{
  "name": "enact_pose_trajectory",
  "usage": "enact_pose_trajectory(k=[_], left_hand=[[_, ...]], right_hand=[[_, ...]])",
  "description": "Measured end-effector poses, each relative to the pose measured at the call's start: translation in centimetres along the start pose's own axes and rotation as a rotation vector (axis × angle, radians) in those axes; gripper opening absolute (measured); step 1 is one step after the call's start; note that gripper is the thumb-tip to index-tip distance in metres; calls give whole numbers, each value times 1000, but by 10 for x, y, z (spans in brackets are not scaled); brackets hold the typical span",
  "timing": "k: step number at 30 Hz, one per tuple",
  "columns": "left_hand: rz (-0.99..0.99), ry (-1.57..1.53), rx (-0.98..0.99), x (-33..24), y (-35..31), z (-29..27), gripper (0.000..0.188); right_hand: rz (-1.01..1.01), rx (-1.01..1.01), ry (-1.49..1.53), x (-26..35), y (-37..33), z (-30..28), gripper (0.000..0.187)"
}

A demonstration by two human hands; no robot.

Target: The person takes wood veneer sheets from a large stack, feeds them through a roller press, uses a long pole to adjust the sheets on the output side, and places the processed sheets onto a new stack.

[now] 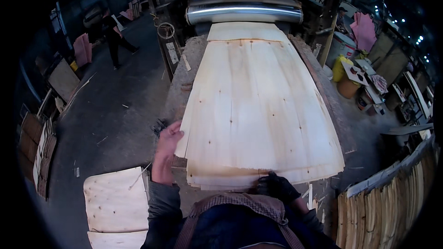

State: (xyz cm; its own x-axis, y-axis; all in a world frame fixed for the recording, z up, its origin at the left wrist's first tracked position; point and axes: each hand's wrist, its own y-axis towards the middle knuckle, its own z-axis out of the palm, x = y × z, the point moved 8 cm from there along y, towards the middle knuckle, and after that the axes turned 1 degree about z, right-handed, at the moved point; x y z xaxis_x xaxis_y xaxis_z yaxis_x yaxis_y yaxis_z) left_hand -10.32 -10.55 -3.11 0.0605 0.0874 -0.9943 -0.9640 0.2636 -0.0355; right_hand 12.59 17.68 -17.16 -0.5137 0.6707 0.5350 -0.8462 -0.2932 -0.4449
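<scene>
A large pale wood veneer sheet [258, 101] with small dark knots lies on a stack of similar sheets in front of me, narrowing with distance toward a shiny metal roller [244, 13]. My left hand [170, 136], bare, is closed around the left edge of the veneer near its front corner. At the near edge, right of the middle, my right hand [276, 187] in a dark glove pinches the veneer. Its fingertips are partly lost against the dark clothing. Layered edges of further sheets show below the top one.
Loose veneer sheets [116, 200] lie low at the left. Upright wooden boards [387, 203] line the lower right. Tubs and a yellow bag [341, 67] stand at the right. One person [116, 37] walks at the far left; others are behind the roller and at the right.
</scene>
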Motion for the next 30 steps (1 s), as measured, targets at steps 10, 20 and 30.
enact_pose_trajectory(k=[10, 20, 30], left_hand=[[1, -144, -113, -26, -4, -9, 47], [-64, 893, -152, 108, -6, -37, 58], [11, 929, -207, 147, -2, -18, 62]], right_hand=[[-381, -287, 41, 62, -6, -27, 45], [-378, -259, 93, 159, 98, -29, 33], [-414, 109, 159, 227, 215, -8, 37]])
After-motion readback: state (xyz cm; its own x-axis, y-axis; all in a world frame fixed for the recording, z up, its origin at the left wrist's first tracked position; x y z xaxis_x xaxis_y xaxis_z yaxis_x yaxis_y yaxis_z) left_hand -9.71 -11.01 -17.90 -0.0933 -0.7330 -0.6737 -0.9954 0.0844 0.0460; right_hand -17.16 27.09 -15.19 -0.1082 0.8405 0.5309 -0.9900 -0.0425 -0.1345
